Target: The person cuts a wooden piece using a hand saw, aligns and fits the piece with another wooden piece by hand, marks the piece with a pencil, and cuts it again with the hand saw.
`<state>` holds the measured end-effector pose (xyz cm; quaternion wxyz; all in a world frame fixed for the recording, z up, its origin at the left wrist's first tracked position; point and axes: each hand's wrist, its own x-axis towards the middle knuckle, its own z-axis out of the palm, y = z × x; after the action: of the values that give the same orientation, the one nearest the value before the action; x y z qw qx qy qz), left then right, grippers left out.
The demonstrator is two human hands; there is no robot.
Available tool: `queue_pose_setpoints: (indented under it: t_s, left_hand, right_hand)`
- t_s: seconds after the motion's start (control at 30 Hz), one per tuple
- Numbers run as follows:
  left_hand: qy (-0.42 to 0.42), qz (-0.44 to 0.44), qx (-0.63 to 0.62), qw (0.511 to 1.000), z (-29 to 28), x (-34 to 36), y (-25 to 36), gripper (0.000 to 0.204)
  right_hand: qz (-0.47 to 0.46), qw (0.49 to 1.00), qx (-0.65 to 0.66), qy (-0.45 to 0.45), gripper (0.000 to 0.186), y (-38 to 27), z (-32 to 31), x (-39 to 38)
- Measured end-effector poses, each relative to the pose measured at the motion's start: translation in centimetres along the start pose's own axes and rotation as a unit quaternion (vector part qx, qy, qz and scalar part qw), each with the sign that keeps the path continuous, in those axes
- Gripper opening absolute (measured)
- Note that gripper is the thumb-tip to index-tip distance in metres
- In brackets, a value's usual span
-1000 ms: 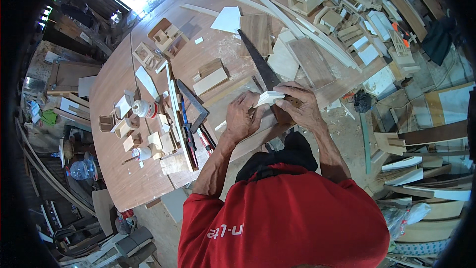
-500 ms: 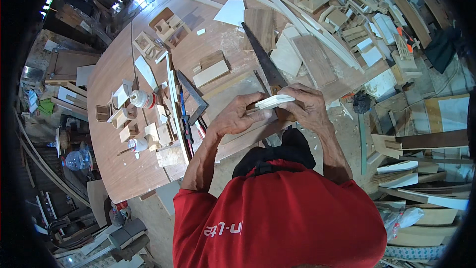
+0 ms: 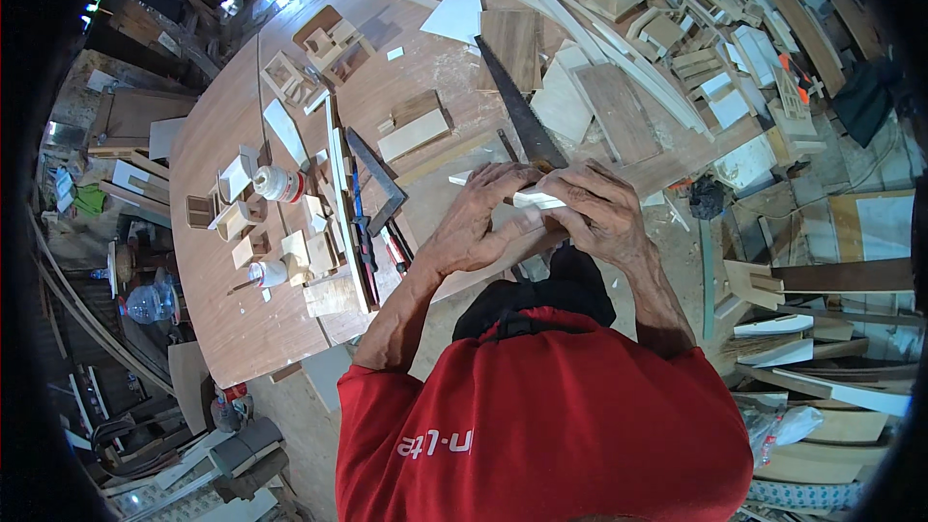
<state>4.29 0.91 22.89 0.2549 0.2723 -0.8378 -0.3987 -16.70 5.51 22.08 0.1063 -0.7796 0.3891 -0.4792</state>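
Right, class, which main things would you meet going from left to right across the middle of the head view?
Clear plastic container → white bottle with a red band → dark L-shaped square → bare left hand → small pale wooden piece → bare right hand → long thin green strip.

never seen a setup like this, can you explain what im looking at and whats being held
No machine here: just a person's bare left hand and right hand, with a red shirt below. The view comes from a wide fisheye camera worn on that person's head, looking down, so straight edges bend. On the brown table are a saw, a dark L-shaped square, a white bottle and many pieces of wood. Together the hands hold a small whitish piece, partly hidden.
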Motion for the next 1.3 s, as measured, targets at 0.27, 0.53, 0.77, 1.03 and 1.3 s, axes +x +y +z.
queue_pose_setpoints:
  t_s: [0.27,0.53,0.77,1.03,1.3]
  left_hand:
    - [0.043,-0.008,0.02,0.999,1.1,-0.1,-0.7,0.038]
    - [0.05,0.009,0.031,0.998,0.9,-0.1,-0.7,0.038]
    - [0.03,0.026,0.13,0.991,-0.1,-0.1,1.0,0.048]
    - [0.057,0.046,0.184,0.98,-0.4,-0.2,0.7,0.031]
    - [0.039,0.011,0.208,0.977,-0.4,-0.2,1.0,0.027]
  right_hand:
    - [0.026,1.0,0.014,0.0,0.034,-0.1,0.5,-0.3]
    - [0.033,0.999,0.023,0.01,0.033,-0.2,0.7,-0.2]
    - [0.019,0.999,0.042,0.027,0.033,-0.1,0.4,-0.1]
    - [0.096,0.986,0.135,0.034,0.032,0.4,0.7,-0.8]
    - [0.177,0.955,0.218,0.099,0.032,0.8,2.0,-2.0]
